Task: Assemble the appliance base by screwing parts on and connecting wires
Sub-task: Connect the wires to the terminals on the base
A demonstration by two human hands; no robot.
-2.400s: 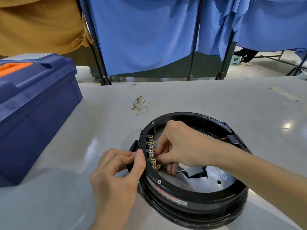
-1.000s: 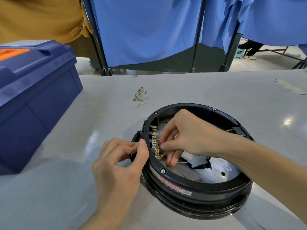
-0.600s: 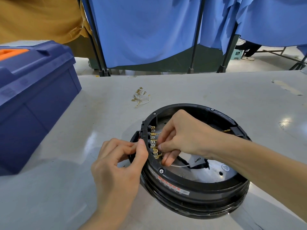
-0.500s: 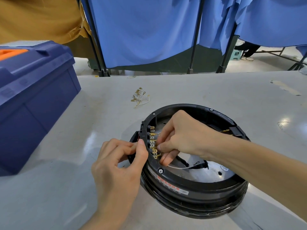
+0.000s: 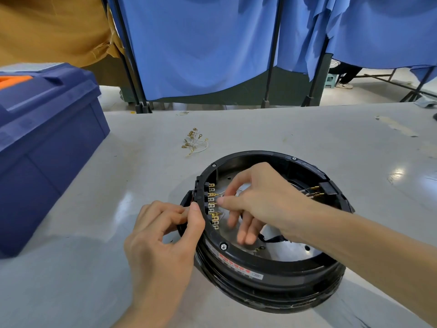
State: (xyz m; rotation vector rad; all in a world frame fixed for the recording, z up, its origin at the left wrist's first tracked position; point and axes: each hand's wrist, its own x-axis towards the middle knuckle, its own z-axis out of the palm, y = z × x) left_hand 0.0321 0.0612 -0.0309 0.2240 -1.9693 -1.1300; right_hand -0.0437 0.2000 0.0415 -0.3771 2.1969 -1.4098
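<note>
Black base (image 5: 272, 265), right hand (image 5: 264, 197) pinching wire (image 5: 221, 194)

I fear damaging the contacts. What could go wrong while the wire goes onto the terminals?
The right hand pinches a thin wire at the crowded brass terminals; it could land on the wrong tab or bend one. Only the left hand grips the appliance base; a hard push may shift it.

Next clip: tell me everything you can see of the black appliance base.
The appliance base is a round, black, plastic-looking ring, open side up, flat on the grey table. Inside lies a silvery metal plate; a row of brass terminals lines its left inner wall, and a red-printed label faces the camera. The left hand pinches its rim; the right hand reaches inside to the terminals.
</note>
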